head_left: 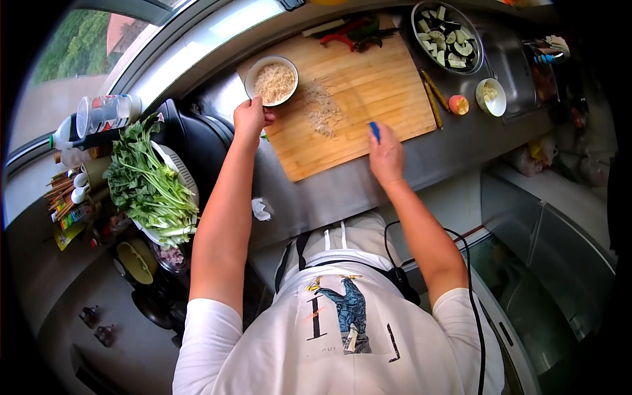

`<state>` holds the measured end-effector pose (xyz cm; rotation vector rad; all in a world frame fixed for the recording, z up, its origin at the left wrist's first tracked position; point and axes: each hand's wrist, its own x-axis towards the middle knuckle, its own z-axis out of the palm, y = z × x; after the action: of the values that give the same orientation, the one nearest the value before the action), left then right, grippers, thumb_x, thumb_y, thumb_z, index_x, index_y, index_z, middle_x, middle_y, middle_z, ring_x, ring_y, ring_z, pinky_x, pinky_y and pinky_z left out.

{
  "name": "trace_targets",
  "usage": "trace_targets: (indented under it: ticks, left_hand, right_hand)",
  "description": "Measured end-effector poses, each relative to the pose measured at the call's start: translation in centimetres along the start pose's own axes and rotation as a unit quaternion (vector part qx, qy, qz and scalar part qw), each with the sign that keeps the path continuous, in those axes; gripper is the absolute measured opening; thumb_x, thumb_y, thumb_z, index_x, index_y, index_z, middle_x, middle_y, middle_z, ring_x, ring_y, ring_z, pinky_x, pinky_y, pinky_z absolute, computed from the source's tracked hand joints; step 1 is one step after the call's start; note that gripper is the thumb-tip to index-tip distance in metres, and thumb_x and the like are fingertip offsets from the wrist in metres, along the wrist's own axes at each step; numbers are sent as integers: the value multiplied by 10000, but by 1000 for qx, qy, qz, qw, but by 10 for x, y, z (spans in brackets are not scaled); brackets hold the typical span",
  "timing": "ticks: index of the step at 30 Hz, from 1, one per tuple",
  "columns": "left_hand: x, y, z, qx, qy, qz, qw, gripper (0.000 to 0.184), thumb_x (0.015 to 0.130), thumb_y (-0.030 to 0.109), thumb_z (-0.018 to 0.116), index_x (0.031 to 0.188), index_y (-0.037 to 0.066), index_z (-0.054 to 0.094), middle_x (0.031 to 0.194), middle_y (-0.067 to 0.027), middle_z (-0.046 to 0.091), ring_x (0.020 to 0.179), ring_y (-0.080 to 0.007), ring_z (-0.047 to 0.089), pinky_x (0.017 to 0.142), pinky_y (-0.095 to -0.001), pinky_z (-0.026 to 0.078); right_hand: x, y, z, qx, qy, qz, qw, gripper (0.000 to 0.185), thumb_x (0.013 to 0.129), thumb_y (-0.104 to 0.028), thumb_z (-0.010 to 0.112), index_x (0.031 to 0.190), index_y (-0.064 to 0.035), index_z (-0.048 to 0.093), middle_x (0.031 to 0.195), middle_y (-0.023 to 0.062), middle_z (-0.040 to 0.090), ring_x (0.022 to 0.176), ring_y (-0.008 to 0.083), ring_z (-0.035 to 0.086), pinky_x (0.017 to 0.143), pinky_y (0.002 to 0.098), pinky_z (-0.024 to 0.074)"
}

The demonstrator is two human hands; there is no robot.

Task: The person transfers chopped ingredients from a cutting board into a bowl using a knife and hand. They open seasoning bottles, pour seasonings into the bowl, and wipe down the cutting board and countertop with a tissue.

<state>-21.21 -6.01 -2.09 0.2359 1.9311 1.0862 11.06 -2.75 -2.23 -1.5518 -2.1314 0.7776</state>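
My left hand (253, 118) grips the near rim of a white bowl (251, 85). Pale, beige crumbly bits (275, 83) fill much of it. The bowl is at the left side of a wooden cutting board (368, 72); whether it rests there or is lifted slightly, I cannot tell. My right hand (386, 155), over the board's near edge, is closed around a small blue object (375, 131). Only its blue end shows, so its kind is hidden. Scattered pale crumbs (322, 108) lie on the board between my hands.
Peppers (359, 33) lie along the board's far edge. To the right are a metal bowl of cut eggplant (454, 45), chopsticks (431, 99), a reddish round item (459, 104), a small white bowl (497, 105) and a sink (510, 46). Leafy greens (148, 184) fill a white basket at left.
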Motion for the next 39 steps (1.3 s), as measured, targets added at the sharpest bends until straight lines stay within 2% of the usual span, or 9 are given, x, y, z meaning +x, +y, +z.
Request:
trace_targets:
  ticks: [3, 7, 9, 12, 15, 21, 24, 33, 39]
  left_hand:
    - [-11, 2, -1, -11, -22, -17, 1000, 421, 1017, 343, 500, 961, -61, 603, 834, -146, 667, 646, -201, 651, 621, -337, 568]
    - [-34, -9, 5, -101, 22, -30, 994, 433, 1024, 393, 513, 1015, -34, 584, 791, -115, 638, 549, -161, 578, 534, -313, 522]
    - [-52, -18, 8, -121, 45, -21, 991, 427, 1028, 394, 511, 1052, -26, 584, 801, -110, 637, 544, -149, 569, 531, -308, 517]
    - [-77, -49, 10, -103, 26, -3, 994, 379, 1038, 355, 515, 1104, -10, 590, 816, -91, 640, 556, -119, 557, 546, -290, 511]
    - [-97, -70, 7, -92, -3, 8, 996, 338, 1043, 303, 524, 1128, -17, 591, 818, -72, 644, 576, -96, 547, 563, -267, 502]
    - [-119, -97, 7, -15, -47, 13, 999, 311, 1030, 243, 562, 1202, -14, 587, 840, -55, 649, 625, -85, 563, 589, -249, 495]
    - [-125, -105, 10, -5, -59, 14, 998, 305, 1025, 209, 565, 1220, -25, 576, 847, -57, 647, 625, -84, 557, 585, -243, 484]
    - [-130, -108, 13, 17, -86, 19, 996, 290, 1016, 191, 577, 1205, -29, 576, 841, -54, 645, 643, -92, 557, 577, -239, 477]
    - [-131, -110, 9, 42, -95, 37, 994, 289, 1017, 192, 577, 1218, -16, 576, 861, -51, 646, 665, -90, 565, 612, -234, 480]
  right_hand:
    - [19, 24, -24, -63, 68, 44, 995, 270, 941, -207, 611, 1177, -75, 602, 1062, 171, 664, 971, 400, 634, 810, 487, 511]
    - [28, 33, -30, -115, 44, 95, 988, 292, 948, -223, 607, 1201, -77, 589, 1096, 177, 657, 1004, 393, 627, 823, 484, 509]
    - [22, 39, -7, -73, 58, 31, 995, 303, 954, -244, 592, 1208, -78, 586, 1075, 178, 658, 988, 395, 629, 821, 488, 510]
    - [5, 2, 11, -54, -37, 23, 998, 283, 949, -202, 594, 1194, -59, 588, 1076, 186, 654, 969, 402, 633, 819, 475, 514]
    - [-6, -15, 11, -8, -37, 14, 999, 277, 952, -230, 588, 1177, -69, 575, 1073, 177, 644, 971, 402, 626, 806, 490, 512]
    - [7, 34, -28, -31, 77, 131, 988, 301, 963, -252, 588, 1193, -59, 579, 1104, 195, 660, 1008, 405, 628, 826, 489, 508]
    - [15, 46, -42, -81, 60, 172, 980, 294, 962, -253, 586, 1182, -57, 584, 1107, 193, 661, 1006, 411, 626, 825, 489, 506]
    - [-10, -20, 22, 37, 3, 69, 997, 267, 977, -241, 568, 1165, -53, 582, 1079, 213, 659, 997, 421, 623, 827, 480, 508]
    - [-26, -10, 0, 32, 60, 185, 980, 269, 974, -208, 560, 1184, -40, 563, 1095, 218, 646, 1010, 432, 617, 852, 498, 492]
